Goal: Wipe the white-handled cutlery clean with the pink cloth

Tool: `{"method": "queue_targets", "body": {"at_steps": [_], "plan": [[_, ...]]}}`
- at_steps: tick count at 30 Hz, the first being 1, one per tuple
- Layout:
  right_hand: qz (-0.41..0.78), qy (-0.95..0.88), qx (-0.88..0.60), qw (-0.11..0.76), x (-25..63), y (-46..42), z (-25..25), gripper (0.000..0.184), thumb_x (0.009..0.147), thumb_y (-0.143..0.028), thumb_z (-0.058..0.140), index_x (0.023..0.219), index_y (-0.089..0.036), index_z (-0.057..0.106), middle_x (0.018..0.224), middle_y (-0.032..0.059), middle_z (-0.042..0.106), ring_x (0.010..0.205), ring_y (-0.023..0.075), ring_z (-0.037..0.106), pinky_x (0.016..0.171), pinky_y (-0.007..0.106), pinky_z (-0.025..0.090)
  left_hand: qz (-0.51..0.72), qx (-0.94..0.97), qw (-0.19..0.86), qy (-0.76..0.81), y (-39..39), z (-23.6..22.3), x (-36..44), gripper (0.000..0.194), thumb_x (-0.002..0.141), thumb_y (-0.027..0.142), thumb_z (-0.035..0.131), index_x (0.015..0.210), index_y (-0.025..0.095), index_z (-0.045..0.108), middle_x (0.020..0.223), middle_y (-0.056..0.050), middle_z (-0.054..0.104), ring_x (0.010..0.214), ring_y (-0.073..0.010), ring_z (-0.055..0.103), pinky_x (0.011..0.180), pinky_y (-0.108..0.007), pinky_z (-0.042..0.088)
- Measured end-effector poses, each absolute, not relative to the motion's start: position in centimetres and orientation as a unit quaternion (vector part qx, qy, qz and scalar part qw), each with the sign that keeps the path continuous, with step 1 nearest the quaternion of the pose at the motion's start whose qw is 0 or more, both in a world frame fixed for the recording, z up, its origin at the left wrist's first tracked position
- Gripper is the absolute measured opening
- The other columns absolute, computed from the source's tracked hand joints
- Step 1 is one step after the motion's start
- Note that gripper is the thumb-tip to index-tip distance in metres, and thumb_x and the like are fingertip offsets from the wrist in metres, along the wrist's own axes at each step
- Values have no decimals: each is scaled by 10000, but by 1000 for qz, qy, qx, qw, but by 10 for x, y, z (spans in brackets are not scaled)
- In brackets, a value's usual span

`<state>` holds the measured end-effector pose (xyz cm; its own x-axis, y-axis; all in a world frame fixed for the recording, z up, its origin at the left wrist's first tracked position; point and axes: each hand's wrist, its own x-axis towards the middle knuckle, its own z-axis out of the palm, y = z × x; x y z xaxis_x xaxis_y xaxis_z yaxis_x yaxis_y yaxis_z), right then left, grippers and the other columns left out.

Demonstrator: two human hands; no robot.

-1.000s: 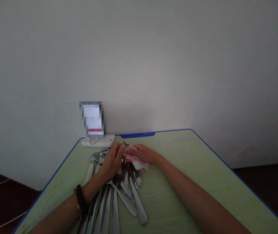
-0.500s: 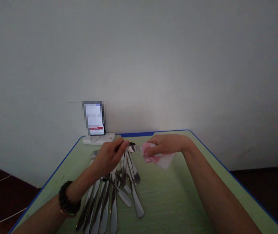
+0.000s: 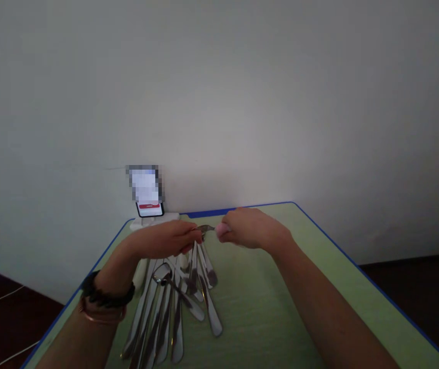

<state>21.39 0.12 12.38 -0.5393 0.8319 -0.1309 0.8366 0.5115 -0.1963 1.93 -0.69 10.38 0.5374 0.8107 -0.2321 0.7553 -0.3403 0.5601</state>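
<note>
Cutlery (image 3: 178,335) lies fanned on the pale green table (image 3: 265,312), handles toward the person: polished metal, flat, round-ended. Spoon (image 3: 181,293) crosses the heap at a slant, oval bowl glossy. Left wrist: black knobbly band (image 3: 107,295), thin coppery bangle (image 3: 102,319). Above the heap's far end, a slim metal utensil (image 3: 206,227), apparently a fork, bridges the gap between the hands, long axis side to side, roughly level; neither hand clearly nearer. Left hand (image 3: 169,238) pinches its left end; right hand (image 3: 252,228) is folded round soft pink cloth (image 3: 222,230) at the other. Handle hidden from where I stand. Behind: phone (image 3: 146,189), partly blurred, upright over white base (image 3: 165,219). Farthest: matte grey wall (image 3: 219,102).
</note>
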Motion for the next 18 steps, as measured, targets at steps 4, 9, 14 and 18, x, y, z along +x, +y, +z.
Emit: {"method": "queue_targets", "body": {"at_steps": [4, 9, 14, 18], "plan": [[-195, 912, 362, 1, 221, 9, 122, 277, 808, -363, 493, 674, -164, 631, 619, 26, 616, 534, 106, 493, 543, 226, 316, 90, 837, 157, 517, -16, 123, 21, 330, 841, 363, 363, 709, 211, 625, 617, -11, 574, 570, -151, 512, 557, -229, 358], [-219, 918, 325, -69, 232, 14, 123, 291, 815, -406, 494, 767, -148, 620, 660, 7, 599, 574, 98, 478, 542, 213, 309, 136, 841, 83, 517, -24, 126, 20, 254, 827, 297, 393, 801, 223, 635, 681, -16, 610, 595, -160, 547, 598, -245, 354], [-345, 886, 308, -31, 239, 16, 133, 309, 788, -428, 521, 824, -139, 624, 650, -17, 590, 557, 92, 485, 513, 201, 323, 112, 844, 88, 518, -26, 130, 12, 293, 858, 337, 356, 794, 214, 614, 651, -17, 590, 612, -167, 538, 606, -253, 358], [-252, 898, 353, -68, 234, 4, 142, 233, 768, -388, 569, 784, -164, 629, 686, -2, 610, 612, 108, 505, 554, 213, 327, 124, 838, 133, 514, -39, 136, 7, 331, 862, 416, 362, 768, 210, 603, 651, -17, 590, 593, -164, 528, 579, -248, 366]]}}
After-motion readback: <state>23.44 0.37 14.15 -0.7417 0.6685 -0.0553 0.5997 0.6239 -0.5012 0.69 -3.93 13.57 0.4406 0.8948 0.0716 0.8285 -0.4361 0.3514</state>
